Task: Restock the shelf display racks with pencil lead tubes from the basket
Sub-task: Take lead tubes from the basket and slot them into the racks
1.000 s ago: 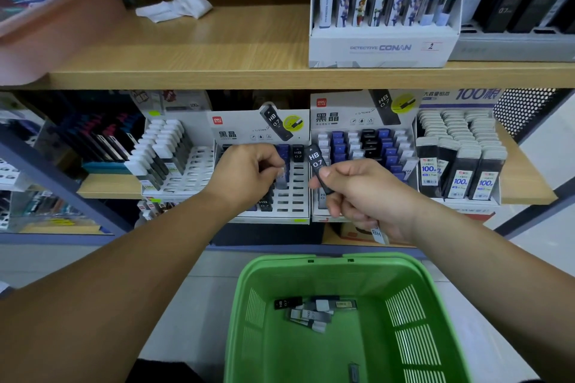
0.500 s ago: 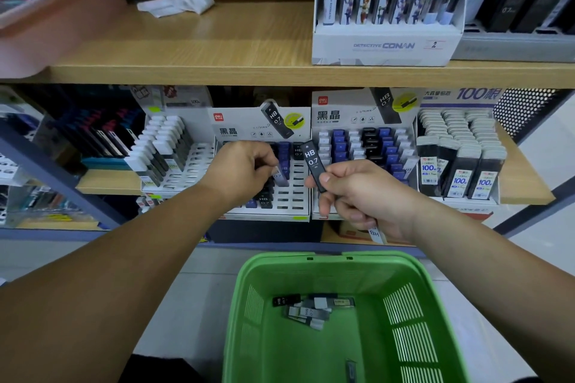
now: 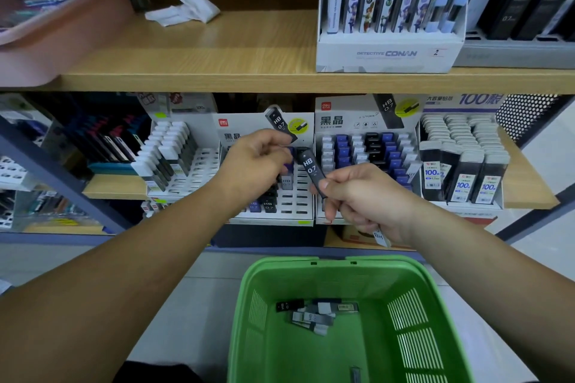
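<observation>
While the black lead tube [image 3: 312, 172] tilts up and to the left, the right hand [image 3: 365, 200] pinches its lower end between thumb and forefinger. Its top sits just beside the left hand [image 3: 256, 165], which is closer to the rack. That hand's fingers are curled; whether they hold anything is hidden. Just beyond, the white rack [image 3: 299, 197] shows open slots; the green basket [image 3: 342, 262] sits nearer.

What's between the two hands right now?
In the head view, a black HB 0.7 pencil lead tube, pinched by the right hand, stands tilted between it and the left hand.
</observation>
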`<state>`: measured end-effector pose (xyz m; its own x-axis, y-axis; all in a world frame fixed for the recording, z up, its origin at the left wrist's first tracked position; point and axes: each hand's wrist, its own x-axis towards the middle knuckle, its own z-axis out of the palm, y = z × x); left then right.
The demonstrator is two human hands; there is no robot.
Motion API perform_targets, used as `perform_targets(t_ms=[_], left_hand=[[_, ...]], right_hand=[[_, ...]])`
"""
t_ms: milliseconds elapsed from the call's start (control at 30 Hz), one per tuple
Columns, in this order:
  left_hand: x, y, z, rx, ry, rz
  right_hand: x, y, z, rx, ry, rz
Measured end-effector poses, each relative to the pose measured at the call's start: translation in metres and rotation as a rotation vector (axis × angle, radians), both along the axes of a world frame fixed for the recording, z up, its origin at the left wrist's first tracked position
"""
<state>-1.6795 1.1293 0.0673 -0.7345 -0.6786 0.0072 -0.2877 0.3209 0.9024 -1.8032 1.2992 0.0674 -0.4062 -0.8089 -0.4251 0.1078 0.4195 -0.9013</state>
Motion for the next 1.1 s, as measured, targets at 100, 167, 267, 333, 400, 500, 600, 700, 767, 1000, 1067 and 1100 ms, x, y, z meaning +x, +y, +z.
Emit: perform_targets(t_ms=[100, 167, 267, 333, 400, 500, 600, 700, 767, 1000, 1067, 1100], left_hand=[[0.0, 0.011, 0.008, 0.126, 0.051, -0.079], [-0.002, 0.013, 0.008, 0.148, 0.079, -0.09], [-0.011, 0.004, 0.008, 0.13, 0.139, 0.001], [-0.017, -0.007, 0.004, 0.012, 0.147, 0.07], [-0.022, -0.017, -0.005, -0.124, 0.096, 0.089], [-0.03, -0.019, -0.022, -0.258, -0.039, 0.018], [-0.039, -0.018, -0.031, -0.326, -0.076, -0.015], [-0.047, -0.019, -0.033, -0.407, -0.117, -0.026], [-0.05, -0.021, -0.032, -0.456, -0.129, -0.051], [-0.043, -0.026, -0.029, -0.576, -0.181, -0.12], [-0.045, -0.024, -0.034, -0.633, -0.164, -0.135], [-0.047, -0.023, -0.036, -0.684, -0.152, -0.161]], right_hand=[[0.002, 0.001, 0.0, 0.003, 0.005, 0.014], [0.004, 0.0, 0.0, 0.005, 0.014, -0.001], [0.004, -0.001, 0.0, -0.016, 0.009, -0.088], [0.002, -0.001, 0.002, -0.035, -0.014, -0.153], [-0.002, 0.001, 0.002, -0.062, -0.061, -0.191], [-0.003, 0.004, 0.001, -0.064, -0.151, -0.183], [-0.003, 0.007, 0.003, -0.108, -0.245, -0.205], [-0.005, 0.01, 0.007, -0.179, -0.326, -0.27], [-0.007, 0.013, 0.009, -0.213, -0.349, -0.293], [-0.012, 0.017, 0.006, -0.243, -0.351, -0.32], [-0.012, 0.016, 0.006, -0.252, -0.369, -0.344], [-0.012, 0.015, 0.007, -0.265, -0.384, -0.361]])
